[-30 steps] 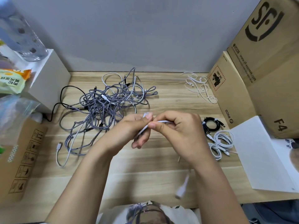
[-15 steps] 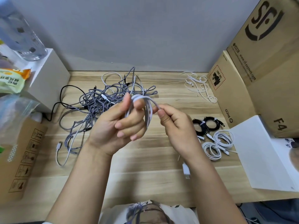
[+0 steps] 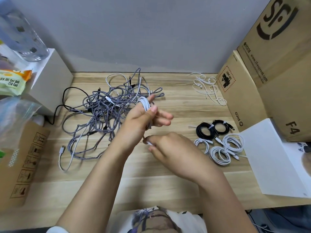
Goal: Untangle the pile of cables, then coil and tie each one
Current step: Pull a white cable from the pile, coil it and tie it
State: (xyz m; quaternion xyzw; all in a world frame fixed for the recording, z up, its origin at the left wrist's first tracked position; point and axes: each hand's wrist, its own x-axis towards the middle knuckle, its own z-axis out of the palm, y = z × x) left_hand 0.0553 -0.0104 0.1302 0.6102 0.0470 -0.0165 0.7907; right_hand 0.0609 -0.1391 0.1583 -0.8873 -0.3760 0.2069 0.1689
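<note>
Head view: my left hand (image 3: 143, 118) holds a white cable (image 3: 145, 105) looped round its fingers, above mid-table. My right hand (image 3: 170, 147) pinches its loose end, just nearer. Coiling step; next, I judge, tying with a strap (image 3: 207, 88).

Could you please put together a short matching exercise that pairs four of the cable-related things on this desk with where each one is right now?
Things:
1. white cable
2. tangled pile
3. black coils
4. loose white ties

Places:
A. far edge of the desk, beside the cardboard box
B. looped around the left hand
C. on the desk's right side, just beyond the white coils
D. spread over the left half of the desk

Pairs: 1-B, 2-D, 3-C, 4-A
</note>
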